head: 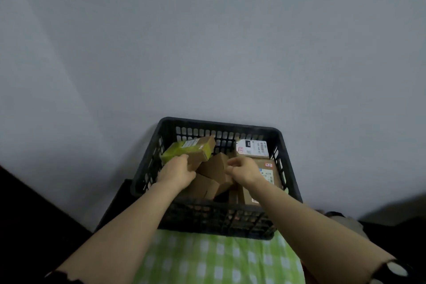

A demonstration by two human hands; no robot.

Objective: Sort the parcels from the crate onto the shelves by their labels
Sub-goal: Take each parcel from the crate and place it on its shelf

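Since both of my arms reach into the crate (pixel 285 159) from its near side, what matters is which parcel lies under which hand. My left hand (pixel 177 171) is on the green box (pixel 184 150), just beyond my knuckles in the far left corner, and my fingers curl round its near lower edge in a grip. Its long axis slants from near left up to far right, tilted, with the raised end brown and a pale label on its top face. Of my 2 hands the left is plainly the nearer to it. My right hand (pixel 244 171) hangs just over the plain brown box (pixel 215 166) in the middle, fingers curled and thumb close to forefinger; I cannot tell whether it pinches anything. Beyond it lies a parcel with a white label (pixel 252 147), printed with a barcode. I judge the green box should come out along its slant, up and toward me. No shelf is in view.
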